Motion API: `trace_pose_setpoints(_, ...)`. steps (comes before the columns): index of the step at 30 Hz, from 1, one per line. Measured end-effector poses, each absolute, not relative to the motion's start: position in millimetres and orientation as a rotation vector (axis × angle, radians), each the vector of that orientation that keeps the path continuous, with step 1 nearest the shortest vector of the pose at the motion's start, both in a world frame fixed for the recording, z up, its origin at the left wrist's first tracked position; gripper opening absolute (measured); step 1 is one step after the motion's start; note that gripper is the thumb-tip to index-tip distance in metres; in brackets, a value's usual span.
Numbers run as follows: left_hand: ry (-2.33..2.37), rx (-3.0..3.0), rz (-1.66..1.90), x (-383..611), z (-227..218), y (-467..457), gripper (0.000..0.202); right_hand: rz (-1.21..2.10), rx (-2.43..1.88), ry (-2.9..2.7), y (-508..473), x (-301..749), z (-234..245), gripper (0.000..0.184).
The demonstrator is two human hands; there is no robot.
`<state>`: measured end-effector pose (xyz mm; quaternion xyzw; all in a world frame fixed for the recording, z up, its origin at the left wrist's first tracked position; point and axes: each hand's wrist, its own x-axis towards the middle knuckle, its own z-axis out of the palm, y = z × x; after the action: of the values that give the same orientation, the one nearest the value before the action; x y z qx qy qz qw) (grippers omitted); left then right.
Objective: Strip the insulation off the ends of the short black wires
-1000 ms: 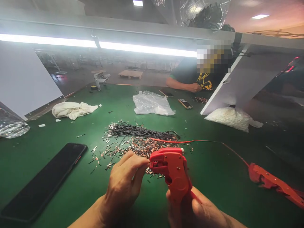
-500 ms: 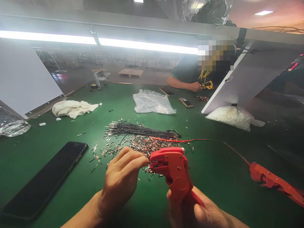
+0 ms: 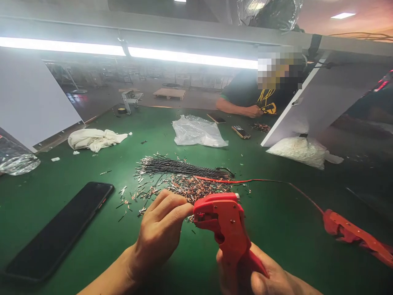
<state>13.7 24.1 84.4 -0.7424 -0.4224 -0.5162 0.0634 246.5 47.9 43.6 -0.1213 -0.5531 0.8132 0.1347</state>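
My right hand (image 3: 268, 272) is wrapped round the handle of a red wire stripper (image 3: 231, 229), its jaws pointing left. My left hand (image 3: 164, 223) is closed in a pinch at the jaws; the black wire in its fingertips is almost fully hidden now. Just beyond the stripper lies a bundle of black wires (image 3: 181, 167) with bare ends at the left. Copper-coloured and black wire scraps (image 3: 196, 186) are heaped in front of the bundle.
A large black phone (image 3: 61, 229) lies at left, a second red tool (image 3: 356, 233) at right. Behind are a white cloth (image 3: 95, 140), a clear plastic bag (image 3: 199, 132) and a filled bag (image 3: 297, 149). Across the green table (image 3: 294, 205), a co-worker (image 3: 242, 96) holds a yellow tool.
The stripper has dropped slightly, and my left fingertips have come close against its jaws. The short length of black wire seen between them before is now hidden.
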Motion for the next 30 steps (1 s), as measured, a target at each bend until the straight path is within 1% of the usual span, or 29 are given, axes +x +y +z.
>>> trace_pose_setpoints(5, -1.263, -2.254, -1.595, 14, 84, 24, 0.027, 2.319, -0.382, -1.613, 47, 248, 42, 0.063)
trace_pose_setpoints(9, -1.243, -2.277, -1.602, 15, 83, 24, 0.024, 2.304, -0.5, -1.582, 43, 251, 37, 0.057)
trace_pose_setpoints(12, -1.222, -2.297, -1.588, 16, 81, 24, 0.027, 2.279, -0.537, -1.588, 41, 251, 33, 0.057)
trace_pose_setpoints(15, -1.218, -2.31, -1.566, 15, 79, 25, 0.028, 2.242, -0.525, -1.611, 42, 251, 33, 0.057)
trace_pose_setpoints(19, -1.228, -2.331, -1.524, 12, 78, 29, 0.022, 2.224, -0.493, -1.624, 43, 254, 40, 0.058)
trace_pose_setpoints(22, -1.218, -2.36, -1.45, 10, 78, 30, 0.019, 2.188, -0.519, -1.624, 43, 255, 43, 0.053)
trace_pose_setpoints(26, -1.24, -2.371, -1.382, 12, 77, 29, 0.023, 2.088, -0.585, -1.592, 39, 253, 41, 0.052)
trace_pose_setpoints(30, -1.31, -2.307, -1.355, 14, 73, 29, 0.023, 2.183, -0.528, -1.534, 40, 248, 45, 0.052)
